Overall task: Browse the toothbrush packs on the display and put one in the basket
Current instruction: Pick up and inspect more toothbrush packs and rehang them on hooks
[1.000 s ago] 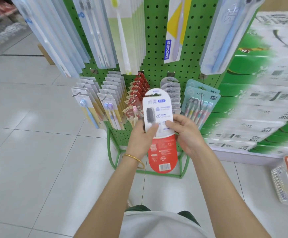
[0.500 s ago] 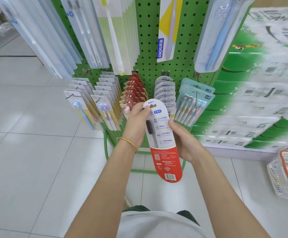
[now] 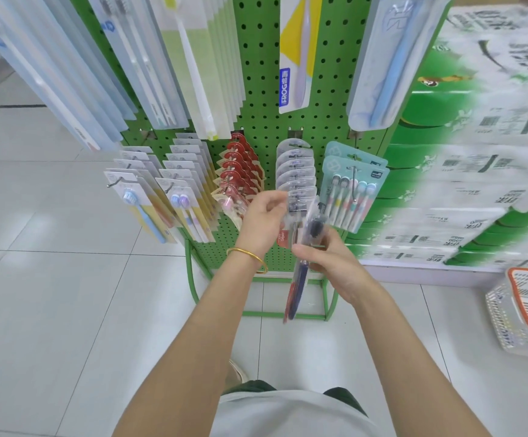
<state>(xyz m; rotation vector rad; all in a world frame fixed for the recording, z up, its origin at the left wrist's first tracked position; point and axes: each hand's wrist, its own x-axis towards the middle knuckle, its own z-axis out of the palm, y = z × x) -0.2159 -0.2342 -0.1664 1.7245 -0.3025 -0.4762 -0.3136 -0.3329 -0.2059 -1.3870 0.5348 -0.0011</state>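
A white-and-red toothbrush pack [image 3: 300, 272] with a dark brush head is turned edge-on in front of the green pegboard display [image 3: 262, 89]. My right hand [image 3: 325, 257] grips the pack at its middle, thumb across the front. My left hand [image 3: 264, 216], with a gold bangle on the wrist, pinches the pack's top edge near the row of white packs [image 3: 296, 171]. A white basket with an orange rim [image 3: 527, 313] sits on the floor at the far right, apart from both hands.
Rows of toothbrush packs hang on hooks: pale ones [image 3: 143, 197] at left, red ones [image 3: 240, 165] in the middle, a teal multi-pack [image 3: 351, 190] at right. Long packs hang above. Stacked green-and-white cartons [image 3: 477, 184] stand to the right. White floor tiles lie all around.
The pack has turned from face-on to edge-on and moved slightly right. My left hand slid up to its top edge; my right hand shifted its grip at the middle.
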